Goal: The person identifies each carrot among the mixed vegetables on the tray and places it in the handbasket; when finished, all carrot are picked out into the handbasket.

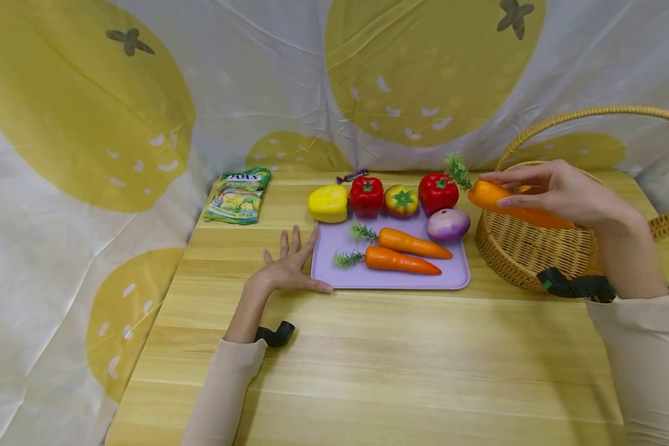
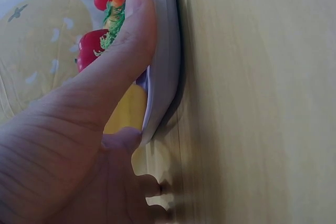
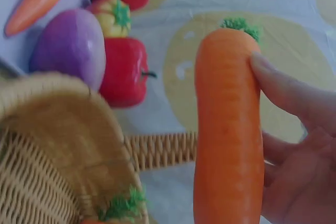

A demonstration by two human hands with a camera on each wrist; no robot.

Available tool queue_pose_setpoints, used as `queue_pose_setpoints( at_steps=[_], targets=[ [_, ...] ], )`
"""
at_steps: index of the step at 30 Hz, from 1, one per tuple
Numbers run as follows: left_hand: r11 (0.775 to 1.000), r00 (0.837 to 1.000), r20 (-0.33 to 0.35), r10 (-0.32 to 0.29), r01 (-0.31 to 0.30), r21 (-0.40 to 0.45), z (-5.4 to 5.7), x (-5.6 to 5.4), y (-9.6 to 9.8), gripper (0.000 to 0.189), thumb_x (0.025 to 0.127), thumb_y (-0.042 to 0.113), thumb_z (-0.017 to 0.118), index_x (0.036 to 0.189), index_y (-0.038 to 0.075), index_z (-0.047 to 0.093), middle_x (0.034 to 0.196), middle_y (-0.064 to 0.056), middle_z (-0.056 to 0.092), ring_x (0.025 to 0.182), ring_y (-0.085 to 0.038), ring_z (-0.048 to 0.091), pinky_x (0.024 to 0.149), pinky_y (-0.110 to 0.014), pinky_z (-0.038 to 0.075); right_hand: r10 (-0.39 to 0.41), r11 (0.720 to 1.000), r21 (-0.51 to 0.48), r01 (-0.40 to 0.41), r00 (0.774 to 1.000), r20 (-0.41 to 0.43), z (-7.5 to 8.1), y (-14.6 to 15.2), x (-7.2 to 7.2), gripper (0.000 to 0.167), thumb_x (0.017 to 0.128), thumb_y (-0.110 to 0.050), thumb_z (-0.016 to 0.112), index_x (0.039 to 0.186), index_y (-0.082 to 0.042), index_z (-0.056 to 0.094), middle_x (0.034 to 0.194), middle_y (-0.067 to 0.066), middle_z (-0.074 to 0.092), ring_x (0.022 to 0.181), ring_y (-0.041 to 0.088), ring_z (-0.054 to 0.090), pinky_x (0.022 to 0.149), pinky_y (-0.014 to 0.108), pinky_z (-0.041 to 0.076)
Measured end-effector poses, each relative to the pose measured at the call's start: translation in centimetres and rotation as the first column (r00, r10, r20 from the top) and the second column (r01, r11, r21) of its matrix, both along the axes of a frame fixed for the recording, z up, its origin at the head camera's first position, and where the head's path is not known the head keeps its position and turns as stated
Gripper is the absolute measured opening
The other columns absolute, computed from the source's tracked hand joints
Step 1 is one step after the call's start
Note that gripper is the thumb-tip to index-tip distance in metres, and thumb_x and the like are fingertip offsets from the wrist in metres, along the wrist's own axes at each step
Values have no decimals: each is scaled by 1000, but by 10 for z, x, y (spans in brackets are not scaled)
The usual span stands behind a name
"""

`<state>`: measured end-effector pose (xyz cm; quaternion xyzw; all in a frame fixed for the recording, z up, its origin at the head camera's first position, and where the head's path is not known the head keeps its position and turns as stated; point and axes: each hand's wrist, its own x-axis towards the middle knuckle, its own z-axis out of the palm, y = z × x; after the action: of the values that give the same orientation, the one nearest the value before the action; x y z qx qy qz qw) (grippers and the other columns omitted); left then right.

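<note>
1. I've got the carrot [image 1: 486, 196] in the air at the basket [image 1: 498, 257], across its rim in the head view, leafy top pointing left toward the tray [image 1: 458, 269].
2. Right hand [image 1: 577, 192]: pinching that carrot, thumb on one side, fingers on the other.
3. On my right wrist view, an orange piece with a green tuft [image 3: 123, 203] sits in the basket, mostly cut off by the frame. The basket handle [image 3: 163, 150] runs behind the held carrot.
4. Left hand [image 1: 290, 269]: fingers spread wide at the tray's left edge, holding nothing, thumb at the near-left corner.
5. On the tray: two loose carrots [image 1: 402, 260], side by side, tips right. Onion [image 1: 448, 224] at the right side.
6. Along the far edge, left to right: yellow pepper [image 1: 327, 203], red pepper [image 1: 366, 197], red-yellow vegetable [image 1: 396, 201], second red pepper [image 1: 437, 192].
7. Purple wrapper [image 1: 352, 176] behind those; green snack bag [image 1: 236, 197] well left.
8. I see it all on a wood table [image 1: 424, 347], lemon-print cloth [image 1: 267, 62] behind.
</note>
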<state>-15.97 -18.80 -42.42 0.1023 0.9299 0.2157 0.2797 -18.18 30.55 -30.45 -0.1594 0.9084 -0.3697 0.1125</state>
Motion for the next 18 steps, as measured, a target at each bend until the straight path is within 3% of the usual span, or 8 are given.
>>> queue_pose_setpoints(
  at_steps=[5,10,18],
  targets=[
    [999,1000,-1,-20,20,-38,9,4,3,135,75,72,80,165,34,-12,168,-18,-32,155,-43,-32,113,-82,-15,27,999,35,-27,1000,-9,-6,31,-7,48,97,-12,73,143,-17,64,126,-33,60,103,-5,60,77,11,48],
    [998,999,-13,-30,29,-58,10,5,4,133,77,69,80,166,32,-12,168,-20,-31,155,-44,-31,113,-83,-13,22,991,134,-27,999,37,-10,59,-10,47,98,-20,73,144,-20,64,125,-38,57,110,-24,49,82,3,43],
    [999,1000,-13,-27,26,-34,5,3,1,137,72,75,80,165,36,-13,168,-18,-32,155,-43,-32,112,-83,-16,2,971,236,-30,993,116,-22,86,-13,49,98,-25,73,145,-19,62,119,-42,56,104,-26,46,79,9,44]
  ],
)
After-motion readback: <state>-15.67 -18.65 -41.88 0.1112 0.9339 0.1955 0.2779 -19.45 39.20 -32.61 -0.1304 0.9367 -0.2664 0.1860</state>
